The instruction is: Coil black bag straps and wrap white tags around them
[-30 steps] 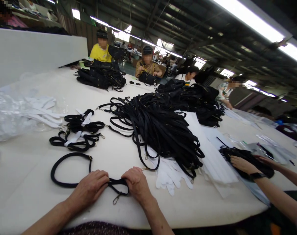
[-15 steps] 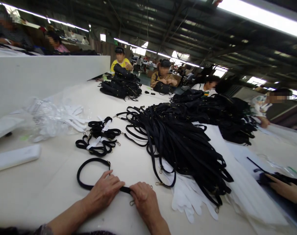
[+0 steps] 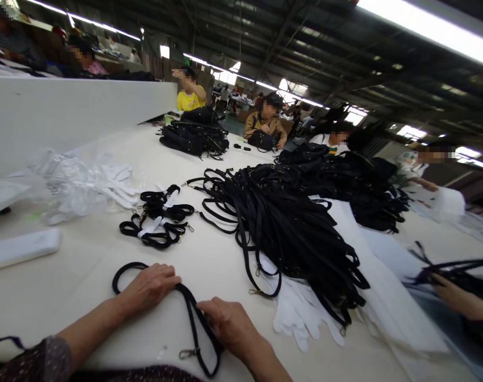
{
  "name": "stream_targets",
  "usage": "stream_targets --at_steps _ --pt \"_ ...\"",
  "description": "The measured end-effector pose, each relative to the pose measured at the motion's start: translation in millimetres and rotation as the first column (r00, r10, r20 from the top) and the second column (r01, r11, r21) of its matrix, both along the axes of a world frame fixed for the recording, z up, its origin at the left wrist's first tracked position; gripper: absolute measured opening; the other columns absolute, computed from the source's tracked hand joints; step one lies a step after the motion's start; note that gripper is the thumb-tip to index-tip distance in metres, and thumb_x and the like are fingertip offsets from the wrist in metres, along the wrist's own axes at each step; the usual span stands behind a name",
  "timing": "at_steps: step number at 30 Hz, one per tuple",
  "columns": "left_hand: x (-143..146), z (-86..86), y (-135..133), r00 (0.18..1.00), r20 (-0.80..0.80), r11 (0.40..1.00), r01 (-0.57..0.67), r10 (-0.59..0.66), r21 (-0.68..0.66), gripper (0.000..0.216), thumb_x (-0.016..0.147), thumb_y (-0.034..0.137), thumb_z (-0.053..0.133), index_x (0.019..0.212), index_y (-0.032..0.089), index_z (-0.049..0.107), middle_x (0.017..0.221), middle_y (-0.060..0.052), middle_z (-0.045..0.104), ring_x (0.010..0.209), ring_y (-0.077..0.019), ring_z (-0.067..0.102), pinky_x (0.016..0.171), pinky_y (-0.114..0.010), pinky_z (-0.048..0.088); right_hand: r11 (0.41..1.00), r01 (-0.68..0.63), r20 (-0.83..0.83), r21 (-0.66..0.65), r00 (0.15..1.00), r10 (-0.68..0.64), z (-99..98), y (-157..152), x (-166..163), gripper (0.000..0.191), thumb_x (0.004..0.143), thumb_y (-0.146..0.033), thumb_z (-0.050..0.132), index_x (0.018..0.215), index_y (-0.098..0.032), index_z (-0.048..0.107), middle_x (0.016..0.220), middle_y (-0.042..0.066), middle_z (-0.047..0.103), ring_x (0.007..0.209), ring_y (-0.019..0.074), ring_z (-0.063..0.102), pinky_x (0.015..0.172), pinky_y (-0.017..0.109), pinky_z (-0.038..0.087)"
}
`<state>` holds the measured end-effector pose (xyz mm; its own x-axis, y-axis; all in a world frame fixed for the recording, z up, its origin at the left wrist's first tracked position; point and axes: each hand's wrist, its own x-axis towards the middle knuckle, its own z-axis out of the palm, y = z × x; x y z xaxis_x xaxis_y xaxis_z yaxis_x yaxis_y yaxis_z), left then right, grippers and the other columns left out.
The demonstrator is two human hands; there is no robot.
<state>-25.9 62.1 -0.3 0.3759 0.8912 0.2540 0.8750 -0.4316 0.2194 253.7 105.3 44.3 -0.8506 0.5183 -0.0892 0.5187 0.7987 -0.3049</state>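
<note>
Grip of the right hand (image 3: 227,324) was curled around a black strap (image 3: 187,295), thumb uppermost and fingers folded in, though the fingertips were hidden. The left hand (image 3: 149,286) lay palm down over the same strap, nearer its rounded end, fingers bent and close together; whether they pinched it or merely pressed it could not be told. The strap lay at the near side of the table (image 3: 78,289), in front of the banded bundles (image 3: 157,243) and to the left of the big strap pile (image 3: 293,223).

It looked light and soft, limp enough to fold double, neither fragile nor likely to slip; the metal clip (image 3: 190,352) seemed its one hard part and might have dragged or snagged. The best hold seemed to be the flat doubled length, taken between thumb and forefinger, with the other hand steadying the round loop.

Half a second before, a short straight stretch had joined the hands, and the clip had sat just beside the right thumb. Now a slack loop drooped toward the person, the clip lay lower and farther left, and the left hand covered more of the round loop.
</note>
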Motion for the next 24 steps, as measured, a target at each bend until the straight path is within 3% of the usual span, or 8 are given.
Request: stream_targets --at_steps 3,6,9,12,14,18,21,24 --pt "-3 0.3 1 1.0 0.017 1.0 0.017 -0.017 0.009 0.024 0.097 0.016 0.044 0.106 0.027 0.064 0.084 -0.001 0.062 0.076 -0.0179 0.057 0.07 -0.032 0.041 0.978 -0.149 -0.002 0.144 0.989 0.151 13.8 16 -7 0.035 0.096 -0.017 0.049 0.128 -0.03 0.052 0.117 0.001 0.068 0.084 0.0148 0.062 0.069 0.024 0.044" --pt "-2 0.3 1 1.0 0.023 1.0 0.013 -0.013 0.019 0.023 0.097 0.018 0.045 0.105 0.027 0.065 0.084 -0.002 0.061 0.075 -0.0181 0.056 0.069 -0.032 0.04 0.906 -0.352 -0.03 0.235 0.929 0.369 22.3 32 -19 0.03 0.099 -0.02 0.047 0.127 -0.031 0.052 0.142 0.001 0.054 0.095 0.0139 0.059 0.079 0.026 0.044" --pt "1 0.5 1 1.0 0.021 1.0 0.0 -0.001 0.01 0.022 0.097 0.019 0.046 0.102 0.027 0.066 0.084 -0.002 0.062 0.076 -0.0188 0.056 0.069 -0.032 0.041 0.813 -0.52 -0.018 0.263 0.839 0.543 20.1 43 -30 0.022 0.098 -0.023 0.049 0.116 -0.031 0.058 0.133 -0.003 0.061 0.089 0.0124 0.058 0.073 0.025 0.043" --pt "2 2.9 1 1.0 0.024 1.0 -0.02 0.02 -0.005 0.02 0.096 0.019 0.047 0.099 0.027 0.066 0.084 -0.002 0.063 0.077 -0.0192 0.057 0.07 -0.032 0.043 0.757 -0.597 0.012 0.267 0.787 0.617 11.4 50 -40 0.009 0.096 -0.027 0.055 0.1 -0.028 0.063 0.115 -0.005 0.069 0.082 0.0125 0.057 0.067 0.026 0.04" --pt "-3 5.3 -1 0.999 0.032 0.999 -0.03 0.03 -0.011 0.021 0.096 0.02 0.048 0.104 0.027 0.065 0.09 -0.002 0.066 0.08 -0.0189 0.059 0.074 -0.032 0.046 0.777 -0.578 0.017 0.248 0.805 0.593 5.3 52 -46 0.007 0.094 -0.027 0.057 0.097 -0.028 0.063 0.106 -0.006 0.071 0.079 0.0123 0.058 0.066 0.026 0.039" --pt "-31 8.6 -16 0.98 0.111 0.987 -0.163 0.162 -0.002 0.033 0.094 0.024 0.05 0.125 0.026 0.057 0.115 -0.007 0.067 0.1 -0.0218 0.062 0.087 -0.035 0.05 0.892 -0.408 -0.023 0.195 0.908 0.419 -6.4 49 -57 0.009 0.094 -0.026 0.055 0.097 -0.028 0.063 0.09 -0.004 0.071 0.074 0.0121 0.061 0.064 0.025 0.039" --pt "-53 7.7 -31 0.936 0.191 0.955 -0.293 0.295 -0.041 0.028 0.094 0.029 0.051 0.12 0.027 0.06 0.109 -0.004 0.068 0.099 -0.0205 0.063 0.087 -0.033 0.052 0.947 -0.273 -0.07 0.171 0.955 0.288 -16.2 42 -65 0.011 0.093 -0.035 0.059 0.1 -0.028 0.064 0.085 -0.003 0.071 0.073 0.0133 0.063 0.066 0.025 0.04" --pt "-62 5.3 -40 0.932 0.212 0.955 -0.279 0.295 -0.103 0.021 0.095 0.029 0.05 0.11 0.029 0.065 0.099 0.0 0.069 0.092 -0.0168 0.064 0.082 -0.027 0.052 0.966 -0.184 -0.099 0.181 0.974 0.204 -24.5 35 -74 0.014 0.093 -0.038 0.059 0.094 -0.026 0.065 0.082 -0.001 0.07 0.071 0.0137 0.061 0.072 0.027 0.041"
